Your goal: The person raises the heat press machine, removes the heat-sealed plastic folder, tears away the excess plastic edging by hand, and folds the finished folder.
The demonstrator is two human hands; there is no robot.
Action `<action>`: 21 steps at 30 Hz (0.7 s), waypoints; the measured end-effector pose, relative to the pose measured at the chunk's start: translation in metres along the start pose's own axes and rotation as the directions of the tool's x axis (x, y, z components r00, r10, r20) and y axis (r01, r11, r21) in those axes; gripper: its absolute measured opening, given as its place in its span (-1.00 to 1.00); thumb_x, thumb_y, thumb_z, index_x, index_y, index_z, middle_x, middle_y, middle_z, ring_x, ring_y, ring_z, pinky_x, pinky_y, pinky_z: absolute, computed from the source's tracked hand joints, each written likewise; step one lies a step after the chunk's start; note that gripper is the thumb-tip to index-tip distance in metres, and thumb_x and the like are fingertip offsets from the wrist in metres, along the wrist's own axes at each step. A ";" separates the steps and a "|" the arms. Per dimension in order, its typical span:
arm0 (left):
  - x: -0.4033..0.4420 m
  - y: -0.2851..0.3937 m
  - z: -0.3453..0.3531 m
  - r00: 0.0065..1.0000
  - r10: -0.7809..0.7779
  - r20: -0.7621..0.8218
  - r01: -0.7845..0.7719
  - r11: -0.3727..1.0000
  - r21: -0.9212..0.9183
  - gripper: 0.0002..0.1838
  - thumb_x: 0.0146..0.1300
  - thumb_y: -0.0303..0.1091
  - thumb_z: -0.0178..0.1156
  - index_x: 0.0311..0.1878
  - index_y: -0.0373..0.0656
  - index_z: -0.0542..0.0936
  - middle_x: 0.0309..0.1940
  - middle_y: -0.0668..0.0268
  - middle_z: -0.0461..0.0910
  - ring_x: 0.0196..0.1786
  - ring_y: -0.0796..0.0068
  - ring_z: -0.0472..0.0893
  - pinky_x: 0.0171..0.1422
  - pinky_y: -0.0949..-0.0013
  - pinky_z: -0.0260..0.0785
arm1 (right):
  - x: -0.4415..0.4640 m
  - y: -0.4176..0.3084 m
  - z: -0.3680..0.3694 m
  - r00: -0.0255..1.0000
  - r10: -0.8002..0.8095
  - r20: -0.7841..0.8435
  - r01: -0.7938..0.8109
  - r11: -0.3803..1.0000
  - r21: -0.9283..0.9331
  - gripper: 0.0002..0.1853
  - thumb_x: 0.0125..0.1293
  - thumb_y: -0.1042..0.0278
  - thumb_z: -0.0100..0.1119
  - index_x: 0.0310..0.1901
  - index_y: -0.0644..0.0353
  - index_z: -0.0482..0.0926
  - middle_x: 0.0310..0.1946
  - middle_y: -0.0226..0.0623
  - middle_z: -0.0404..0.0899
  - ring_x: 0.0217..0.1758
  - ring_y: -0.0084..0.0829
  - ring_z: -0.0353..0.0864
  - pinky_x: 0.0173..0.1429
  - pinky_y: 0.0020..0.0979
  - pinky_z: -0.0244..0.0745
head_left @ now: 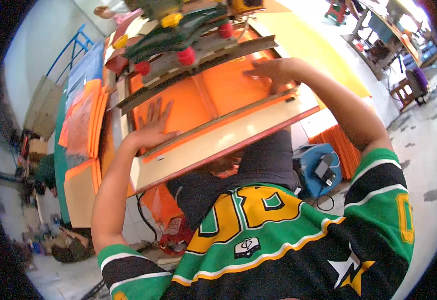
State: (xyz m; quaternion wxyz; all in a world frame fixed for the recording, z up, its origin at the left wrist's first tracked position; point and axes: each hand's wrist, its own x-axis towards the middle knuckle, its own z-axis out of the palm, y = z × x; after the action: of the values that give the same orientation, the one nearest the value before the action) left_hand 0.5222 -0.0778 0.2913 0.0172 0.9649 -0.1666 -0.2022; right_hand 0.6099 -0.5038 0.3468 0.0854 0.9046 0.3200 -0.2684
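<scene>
A glossy orange sheet (181, 105) lies under a machine with a dark green body (178, 37) and red knobs. A raised strip (206, 97) crosses the sheet's middle. My left hand (151, 127) rests flat on the sheet's left part, fingers spread, its heel near the front metal strip (228, 114). Over the right part is my right hand (276, 75), fingers stretched out and somewhat apart, lying on or just above the sheet. Nothing shows in either hand. A dark metal bar (203, 64) runs across behind both hands.
The cream board edge (218, 150) is nearest my body. Orange folded pieces (91, 120) are stacked at the left, and more orange pieces (336, 147) at the right beside a blue container (311, 167). A yellow sheet (313, 50) spreads behind. One person (71, 247) is at lower left.
</scene>
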 end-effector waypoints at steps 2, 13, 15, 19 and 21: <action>-0.002 0.010 -0.004 0.998 -0.027 0.055 0.026 0.999 0.026 0.27 0.12 0.70 -0.03 0.66 0.24 -0.38 0.65 0.06 -0.60 0.67 -0.06 -0.54 0.56 -0.47 -0.48 | -0.003 0.002 -0.003 0.999 -0.054 -0.005 0.054 0.996 0.073 0.24 -0.04 -0.03 0.60 0.63 -0.26 -0.04 0.63 0.06 -0.10 0.64 -0.04 0.08 0.60 -0.10 0.18; 0.050 -0.002 -0.007 0.977 -0.180 -0.118 0.165 0.978 -0.124 -0.06 0.40 0.52 -0.30 0.67 0.23 -0.20 0.69 0.15 -0.38 0.70 0.03 -0.39 0.60 -0.44 -0.43 | 0.054 -0.012 0.000 0.983 -0.108 -0.145 0.089 0.987 -0.134 -0.18 0.54 -0.34 -0.26 0.63 -0.04 -0.11 0.63 0.12 -0.21 0.70 0.04 -0.25 0.70 -0.06 -0.15; 0.088 -0.022 -0.003 0.972 -0.136 -0.193 0.113 0.985 -0.128 -0.09 0.42 0.49 -0.31 0.66 0.19 -0.15 0.68 0.11 -0.29 0.69 -0.02 -0.28 0.60 -0.43 -0.36 | 0.091 -0.004 0.013 0.937 -0.219 -0.271 0.173 0.968 -0.182 -0.40 0.58 -0.16 -0.26 0.54 -0.15 0.16 0.63 0.02 -0.14 0.68 0.12 -0.21 0.66 0.14 -0.12; 0.149 -0.064 0.007 0.900 -0.086 -0.428 -0.003 0.979 -0.202 -0.22 0.45 0.33 -0.19 0.56 0.07 0.08 0.54 0.07 0.06 0.59 -0.02 0.05 0.59 -0.27 -0.10 | 0.122 -0.018 0.007 0.676 -0.218 -0.704 0.064 0.969 -0.238 -0.36 0.51 -0.26 -0.15 0.45 -0.06 0.32 0.53 0.00 0.16 0.58 0.08 0.10 0.59 0.22 -0.10; 0.166 -0.074 0.012 0.817 -0.091 -0.569 -0.084 0.958 -0.274 -0.32 0.46 0.22 -0.04 0.47 -0.01 0.26 0.40 0.07 0.32 0.49 0.03 0.26 0.57 -0.12 0.09 | 0.156 -0.004 0.011 0.679 -0.230 -0.697 0.153 0.973 -0.173 -0.38 0.52 -0.24 -0.16 0.43 -0.05 0.33 0.49 0.01 0.22 0.56 0.08 0.14 0.58 0.20 -0.08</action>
State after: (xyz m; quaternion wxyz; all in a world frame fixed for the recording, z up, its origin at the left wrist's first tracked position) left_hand 0.6838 -0.0615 0.2086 0.2058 0.9680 -0.1209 0.0773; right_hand 0.7041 -0.4212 0.2532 -0.0282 0.8936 0.4339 0.1113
